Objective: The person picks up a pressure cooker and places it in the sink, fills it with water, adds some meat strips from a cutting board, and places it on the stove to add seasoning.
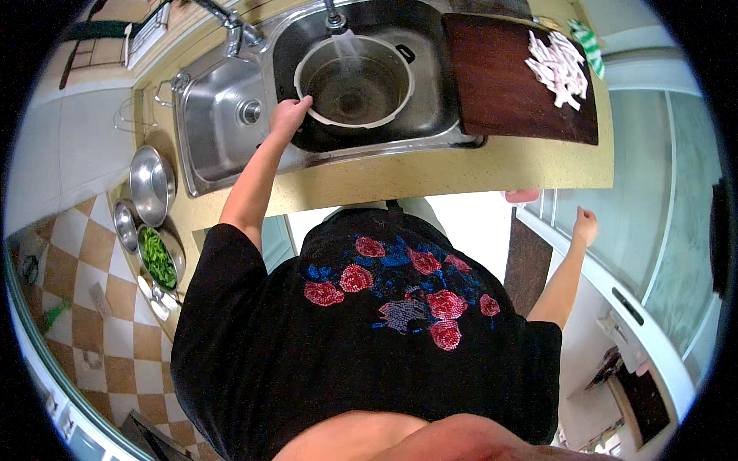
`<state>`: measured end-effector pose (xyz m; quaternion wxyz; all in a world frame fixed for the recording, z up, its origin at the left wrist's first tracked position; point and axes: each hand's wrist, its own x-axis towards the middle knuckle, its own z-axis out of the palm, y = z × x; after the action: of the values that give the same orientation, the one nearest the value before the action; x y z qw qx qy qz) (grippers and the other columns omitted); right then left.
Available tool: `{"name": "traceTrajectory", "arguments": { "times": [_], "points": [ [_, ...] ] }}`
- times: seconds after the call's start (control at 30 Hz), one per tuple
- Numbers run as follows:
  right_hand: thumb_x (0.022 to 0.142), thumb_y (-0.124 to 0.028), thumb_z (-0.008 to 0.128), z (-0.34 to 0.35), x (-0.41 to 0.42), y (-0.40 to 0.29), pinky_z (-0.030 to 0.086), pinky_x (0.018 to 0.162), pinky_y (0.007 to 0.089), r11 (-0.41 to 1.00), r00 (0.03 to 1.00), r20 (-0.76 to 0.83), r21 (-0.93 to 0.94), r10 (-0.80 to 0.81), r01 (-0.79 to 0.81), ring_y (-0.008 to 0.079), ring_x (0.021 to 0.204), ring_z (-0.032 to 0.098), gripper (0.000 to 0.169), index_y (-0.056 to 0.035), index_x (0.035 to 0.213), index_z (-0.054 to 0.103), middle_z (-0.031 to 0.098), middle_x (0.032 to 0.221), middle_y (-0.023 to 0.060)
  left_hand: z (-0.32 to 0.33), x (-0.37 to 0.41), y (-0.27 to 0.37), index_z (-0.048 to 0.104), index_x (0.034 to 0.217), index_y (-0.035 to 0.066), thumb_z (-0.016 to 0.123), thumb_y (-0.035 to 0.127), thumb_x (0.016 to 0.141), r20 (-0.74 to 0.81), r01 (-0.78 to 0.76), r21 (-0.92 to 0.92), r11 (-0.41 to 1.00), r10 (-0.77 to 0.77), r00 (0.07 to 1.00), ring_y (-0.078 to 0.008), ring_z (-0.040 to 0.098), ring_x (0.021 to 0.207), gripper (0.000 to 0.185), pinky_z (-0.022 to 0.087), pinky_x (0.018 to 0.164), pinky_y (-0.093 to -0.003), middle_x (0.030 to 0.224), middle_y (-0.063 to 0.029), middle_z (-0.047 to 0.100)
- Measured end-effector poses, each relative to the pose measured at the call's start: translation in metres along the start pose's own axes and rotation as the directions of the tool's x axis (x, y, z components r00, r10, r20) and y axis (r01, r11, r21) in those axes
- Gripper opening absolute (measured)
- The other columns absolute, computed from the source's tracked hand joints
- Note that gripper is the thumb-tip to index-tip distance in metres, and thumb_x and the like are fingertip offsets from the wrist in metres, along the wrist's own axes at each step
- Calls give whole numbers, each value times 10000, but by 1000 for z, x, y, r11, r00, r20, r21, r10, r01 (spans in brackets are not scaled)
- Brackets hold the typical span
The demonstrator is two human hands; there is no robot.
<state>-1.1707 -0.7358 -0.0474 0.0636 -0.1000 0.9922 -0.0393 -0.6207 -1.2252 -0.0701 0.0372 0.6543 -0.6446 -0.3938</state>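
My left hand (289,118) grips the left side of a large metal pot (412,86), thumb on the rim. Its fingers hide whatever handle is there. The pot stands in the right basin of a double stainless-steel sink (438,115), with a black side handle (405,53) at its upper right. Water runs from the faucet (335,22) into the pot, where a pool of water (351,92) covers the bottom. Out to my right side, away from the counter, my right hand (587,227) hangs with curled fingers and nothing visible in it.
A dark cutting board (496,80) overlaps the sink's right edge and carries a heap of long pale food pieces (559,66). Steel bowls (151,184), one with chopped greens (157,256), line the left counter. A sliding glass door (640,190) stands at right.
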Motion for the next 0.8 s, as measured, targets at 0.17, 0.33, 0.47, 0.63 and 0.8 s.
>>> {"name": "traceTrajectory", "arguments": {
  "times": [0.17,0.33,0.47,0.63,0.8],
  "points": [
    [813,-316,591,9,4,42,482,657,339,985,991,-97,131,-96,109,201,754,639,273,-58,883,646,662,816,90,-25,-37,31,667,786,-22,520,465,721,-30,-63,63,996,65,997,-224,607,518,513,477,501,-314,619,-126,613],
    [853,-323,578,-21,-21,-23,455,604,294,920,968,-215,337,-131,199,148,642,576,298,-26,826,592,606,690,56,-74,-67,63,669,803,-24,539,440,738,42,52,27,998,-53,998,-190,587,501,487,474,466,-305,605,-111,597],
    [866,-265,578,-35,-48,-117,441,612,258,742,909,-212,527,-358,415,103,631,518,251,-20,812,573,576,694,32,-124,-95,72,667,826,-21,553,425,731,10,75,51,996,-76,997,-170,563,498,471,468,442,-298,610,-92,583],
    [866,-171,591,-31,-108,-246,429,622,218,392,764,-100,812,-637,433,77,652,515,151,-28,825,568,555,737,3,-168,-139,59,650,827,-29,567,384,733,42,175,-65,982,-173,984,-132,541,516,432,447,422,-269,613,-65,563],
    [859,-205,589,11,-147,-386,411,561,201,276,486,137,934,-863,228,69,612,515,187,-20,847,568,546,678,6,-169,-196,10,637,904,12,535,356,826,-24,214,-263,941,-228,973,-113,528,500,367,419,404,-251,645,-41,577]
  ]
}}
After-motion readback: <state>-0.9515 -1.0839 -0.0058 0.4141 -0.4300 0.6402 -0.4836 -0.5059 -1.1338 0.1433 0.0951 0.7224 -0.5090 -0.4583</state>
